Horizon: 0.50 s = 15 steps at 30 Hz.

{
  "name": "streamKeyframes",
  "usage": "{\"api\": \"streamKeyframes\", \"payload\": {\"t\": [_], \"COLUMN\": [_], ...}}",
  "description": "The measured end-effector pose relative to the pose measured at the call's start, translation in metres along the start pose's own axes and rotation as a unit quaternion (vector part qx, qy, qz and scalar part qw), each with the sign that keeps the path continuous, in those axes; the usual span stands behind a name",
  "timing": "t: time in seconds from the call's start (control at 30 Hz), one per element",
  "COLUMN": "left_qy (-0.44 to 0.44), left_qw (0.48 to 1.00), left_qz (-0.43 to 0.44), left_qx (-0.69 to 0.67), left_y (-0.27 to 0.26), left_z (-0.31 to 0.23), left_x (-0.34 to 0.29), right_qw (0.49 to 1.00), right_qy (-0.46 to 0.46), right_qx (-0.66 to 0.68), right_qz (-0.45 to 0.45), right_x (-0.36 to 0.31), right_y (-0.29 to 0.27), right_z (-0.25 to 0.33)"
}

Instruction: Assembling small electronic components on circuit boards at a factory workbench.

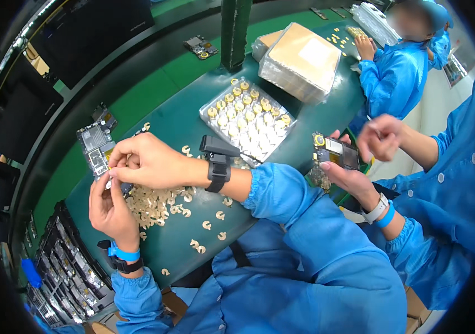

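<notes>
My left hand (pixel 110 216) is closed in a pinch, thumb and fingertips raised. My right hand (pixel 157 162) reaches across from the right, and its pinched fingertips meet those of the left. A tiny whitish bit shows between them, too small to name. Just beyond the fingertips lies a circuit board (pixel 92 142) with metal shields, partly covered by my right hand. Under my right wrist spreads a heap of small cream C-shaped pieces (pixel 151 207), with several strewn loose toward the table's near edge.
A clear tray (pixel 207 111) of round yellow-and-silver parts stands beyond my right forearm; wrapped cardboard boxes (pixel 298 61) sit behind it. At right, a co-worker's hands hold another circuit board (pixel 335 146). A black rack of boards (pixel 65 267) stands lower left. A green post (pixel 235 33) rises at the back.
</notes>
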<state>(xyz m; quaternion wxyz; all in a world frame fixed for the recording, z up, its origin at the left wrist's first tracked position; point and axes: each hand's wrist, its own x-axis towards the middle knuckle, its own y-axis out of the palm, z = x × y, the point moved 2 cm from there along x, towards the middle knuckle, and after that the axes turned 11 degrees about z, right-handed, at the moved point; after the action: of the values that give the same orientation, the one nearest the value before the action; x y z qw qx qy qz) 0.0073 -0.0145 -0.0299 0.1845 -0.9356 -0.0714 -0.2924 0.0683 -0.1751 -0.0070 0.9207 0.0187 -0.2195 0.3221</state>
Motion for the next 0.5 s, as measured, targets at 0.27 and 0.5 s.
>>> {"api": "streamKeyframes", "payload": {"t": [0.27, 0.5], "left_qy": [-0.057, -0.032], "left_qw": [0.998, 0.998], "left_qz": [-0.004, 0.03], "left_qx": [0.022, -0.052], "left_y": [-0.023, -0.002], "left_z": [0.011, 0.006], "left_x": [-0.001, 0.008], "right_qw": [0.995, 0.976], "right_qy": [-0.067, -0.132], "right_qx": [-0.066, -0.171], "right_qz": [-0.031, -0.029], "right_x": [0.014, 0.002], "right_y": [0.008, -0.006], "right_z": [-0.002, -0.003]}}
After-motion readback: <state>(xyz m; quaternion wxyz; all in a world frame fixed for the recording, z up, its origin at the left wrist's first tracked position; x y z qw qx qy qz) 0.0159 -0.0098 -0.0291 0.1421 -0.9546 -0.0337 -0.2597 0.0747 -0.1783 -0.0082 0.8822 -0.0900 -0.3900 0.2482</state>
